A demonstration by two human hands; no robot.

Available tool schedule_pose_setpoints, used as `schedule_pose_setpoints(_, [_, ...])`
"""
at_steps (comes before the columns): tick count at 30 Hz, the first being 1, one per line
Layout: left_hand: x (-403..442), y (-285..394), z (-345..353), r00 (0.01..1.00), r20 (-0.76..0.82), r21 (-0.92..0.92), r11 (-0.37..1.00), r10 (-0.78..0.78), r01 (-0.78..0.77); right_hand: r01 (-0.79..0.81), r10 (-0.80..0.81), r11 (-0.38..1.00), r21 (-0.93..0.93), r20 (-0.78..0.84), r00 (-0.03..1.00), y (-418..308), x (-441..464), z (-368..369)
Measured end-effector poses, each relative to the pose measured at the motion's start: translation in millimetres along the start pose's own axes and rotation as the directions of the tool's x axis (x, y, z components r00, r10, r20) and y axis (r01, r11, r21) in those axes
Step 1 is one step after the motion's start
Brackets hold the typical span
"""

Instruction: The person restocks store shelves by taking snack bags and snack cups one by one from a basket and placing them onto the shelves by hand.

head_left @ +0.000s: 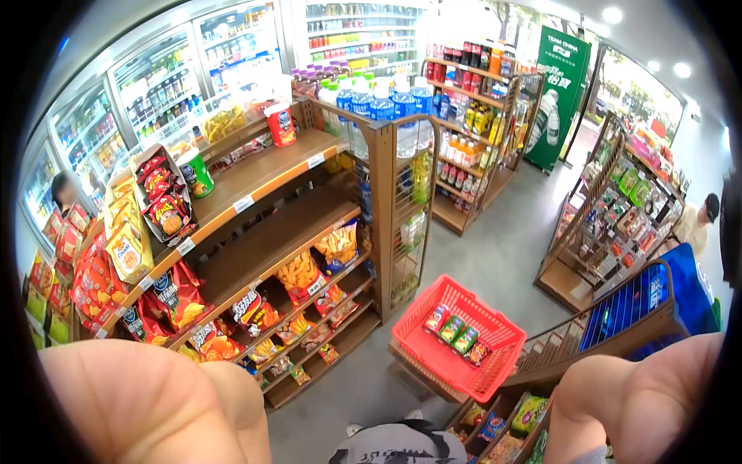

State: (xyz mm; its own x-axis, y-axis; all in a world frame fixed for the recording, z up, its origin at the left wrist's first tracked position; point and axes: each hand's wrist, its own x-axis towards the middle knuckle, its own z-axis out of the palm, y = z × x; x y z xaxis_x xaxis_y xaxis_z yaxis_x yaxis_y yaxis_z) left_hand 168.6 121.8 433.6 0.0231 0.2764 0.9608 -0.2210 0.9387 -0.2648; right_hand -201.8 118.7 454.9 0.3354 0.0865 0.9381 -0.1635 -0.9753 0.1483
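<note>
My left hand [147, 402] is raised close to the camera at the lower left, with its palm and wrist side showing large. On the lower right, my right hand [657, 402] is held up in the same way. The fingers of both hands lie outside the picture, so what they touch or hold is hidden. Between my arms and farther off, a red shopping basket [427, 362] holds several small snack containers [465, 339] in a row. Bags of chips [176, 295] on a shelf appear just beyond my left hand.
A brown snack shelf [270, 174] carries a red canister [280, 125], a green canister [195, 172] and boxed bags. Large water bottles [381, 104] stand behind its end post. Drink shelves [470, 127] and a rack of packets [618, 201] flank the aisle. Two people are farther off.
</note>
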Motion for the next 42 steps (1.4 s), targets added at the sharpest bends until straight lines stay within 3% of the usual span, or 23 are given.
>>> schedule_pose_setpoints(7, [13.2,-14.2,27.9,1.000,0.015,-0.080,0.997,-0.021,0.022,0.032,-0.032,0.999,0.025,-0.015,0.999,17.0,4.0,-19.4])
schedule_pose_setpoints(13, [5.8,-39.9,70.3,0.997,-0.009,-0.204,0.976,-0.082,0.078,0.023,-0.017,0.999,0.035,-0.150,0.989,48.8,-23.7,-46.3])
schedule_pose_setpoints(16, [-19.7,-56.1,103.3,0.974,-0.010,-0.290,0.933,-0.224,0.212,-0.129,0.148,0.988,0.081,-0.324,0.934,65.0,-70.0,-56.0])
schedule_pose_setpoints(17, [-34.0,-61.9,116.3,0.955,0.003,-0.313,0.907,-0.295,0.281,-0.299,0.346,0.938,0.174,-0.437,0.830,58.5,-95.4,-50.8])
schedule_pose_setpoints(18, [-53.0,-67.9,130.6,0.921,0.030,-0.334,0.864,-0.389,0.376,-0.379,0.443,0.897,0.229,-0.438,0.782,64.5,-114.5,-43.5])
schedule_pose_setpoints(19, [-76.6,-71.9,146.4,0.870,0.070,-0.346,0.806,-0.487,0.479,-0.605,0.605,0.780,0.163,-0.446,0.660,67.3,-138.1,-40.3])
schedule_pose_setpoints(21, [-132.1,-74.1,174.4,0.702,0.191,-0.340,0.625,-0.686,0.703,-0.783,0.754,0.610,0.124,-0.396,0.525,72.6,-190.5,-24.0])
schedule_pose_setpoints(22, [-158.6,-68.3,191.8,0.572,0.264,-0.293,0.500,-0.777,0.815,-0.861,0.836,0.486,0.149,-0.365,0.409,71.1,-217.2,-16.2])
schedule_pose_setpoints(24, [-217.5,-49.3,225.7,0.292,0.361,-0.115,0.268,-0.886,0.956,-0.946,0.922,0.288,0.149,-0.311,0.232,68.5,-300.0,-6.2])
schedule_pose_setpoints(26, [-285.3,-26.6,258.0,-0.018,0.413,-0.056,-0.045,-0.911,0.997,-0.962,0.953,0.017,0.272,-0.295,-0.067,55.0,-374.6,7.0])
schedule_pose_setpoints(27, [-315.8,-16.2,270.2,-0.088,0.456,-0.013,-0.106,-0.886,0.994,-0.973,0.965,-0.064,0.220,-0.237,-0.117,46.0,-397.7,8.3])
schedule_pose_setpoints(29, [-372.5,2.9,285.8,-0.272,0.486,-0.026,-0.324,-0.831,0.946,-0.937,0.945,-0.133,0.322,-0.244,-0.218,32.8,-450.0,18.5])
schedule_pose_setpoints(31, [-413.5,19.1,299.3,-0.333,0.510,0.088,-0.337,-0.793,0.937,-0.911,0.919,-0.198,0.362,-0.253,-0.301,22.6,-482.4,25.4])
schedule_pose_setpoints(33, [-453.2,29.1,311.1,-0.455,0.550,0.084,-0.496,-0.700,0.864,-0.904,0.891,-0.272,0.329,-0.269,-0.366,16.2,-498.9,29.7])
schedule_pose_setpoints(41, [-551.1,56.3,351.4,-0.651,0.605,0.284,-0.640,-0.458,0.714,-0.810,0.781,-0.441,0.387,-0.280,-0.559,3.8,-571.5,57.7])
schedule_pose_setpoints(42, [-562.9,58.7,354.6,-0.690,0.597,0.300,-0.684,-0.410,0.665,-0.757,0.746,-0.461,0.462,-0.259,-0.613,3.3,-582.0,63.2])
